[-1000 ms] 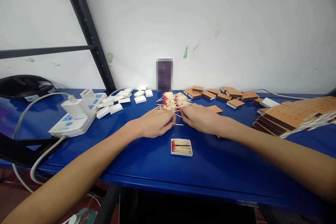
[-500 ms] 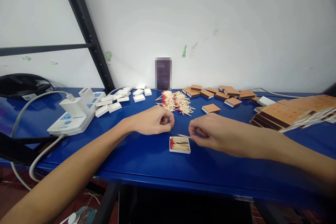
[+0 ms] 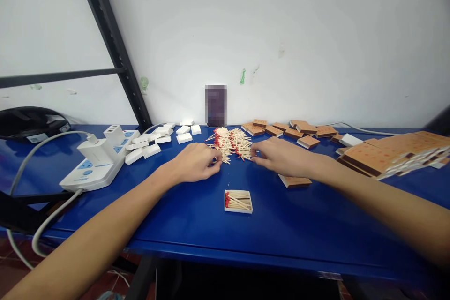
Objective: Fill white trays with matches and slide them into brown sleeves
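Centrally, match pile (image 3: pixel 224 140) between left hand (image 3: pixel 197 162) and right hand (image 3: pixel 280 155), both curled, grip unclear

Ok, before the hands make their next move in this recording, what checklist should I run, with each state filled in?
1. White tray upright, open side up: ok.
2. Matches in the tray with visible red heads toward one end: ok, all at the left.
3. Those matches lying parallel: not ok, some slant.
4. Loose match pile near both hands: ok, it lies between them.
5. Left hand gripping a match: cannot tell, fingertips at the pile's edge.
6. Right hand gripping a match: cannot tell, fingers curled beside the pile.
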`<state>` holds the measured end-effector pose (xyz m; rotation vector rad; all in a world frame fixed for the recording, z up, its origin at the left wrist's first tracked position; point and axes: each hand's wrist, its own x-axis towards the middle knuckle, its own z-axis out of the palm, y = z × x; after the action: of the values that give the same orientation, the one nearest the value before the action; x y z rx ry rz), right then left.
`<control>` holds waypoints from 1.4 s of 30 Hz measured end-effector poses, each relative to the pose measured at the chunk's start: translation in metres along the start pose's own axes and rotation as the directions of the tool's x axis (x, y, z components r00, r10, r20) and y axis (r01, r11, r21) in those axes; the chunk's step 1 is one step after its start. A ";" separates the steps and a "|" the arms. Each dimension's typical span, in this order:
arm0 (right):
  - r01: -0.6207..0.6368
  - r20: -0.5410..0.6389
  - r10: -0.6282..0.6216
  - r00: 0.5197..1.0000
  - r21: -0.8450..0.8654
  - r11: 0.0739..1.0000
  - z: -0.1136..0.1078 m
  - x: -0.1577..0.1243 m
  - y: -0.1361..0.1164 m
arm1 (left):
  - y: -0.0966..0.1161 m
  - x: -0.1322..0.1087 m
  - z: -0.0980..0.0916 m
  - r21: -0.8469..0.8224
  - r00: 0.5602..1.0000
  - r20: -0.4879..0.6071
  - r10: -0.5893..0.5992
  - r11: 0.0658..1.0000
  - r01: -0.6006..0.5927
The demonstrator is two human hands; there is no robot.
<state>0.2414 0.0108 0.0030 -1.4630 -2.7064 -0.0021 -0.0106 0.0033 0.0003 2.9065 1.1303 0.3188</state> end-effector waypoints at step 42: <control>0.182 0.132 -0.219 0.967 0.250 0.951 -0.034 -0.032 -0.054 | -0.021 -0.001 -0.004 0.262 0.983 -0.075 -0.167 0.948 0.181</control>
<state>0.2152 -0.0467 0.0365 -1.1629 -2.8461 0.4279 -0.0262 0.0172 0.0026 3.0053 1.5395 0.2571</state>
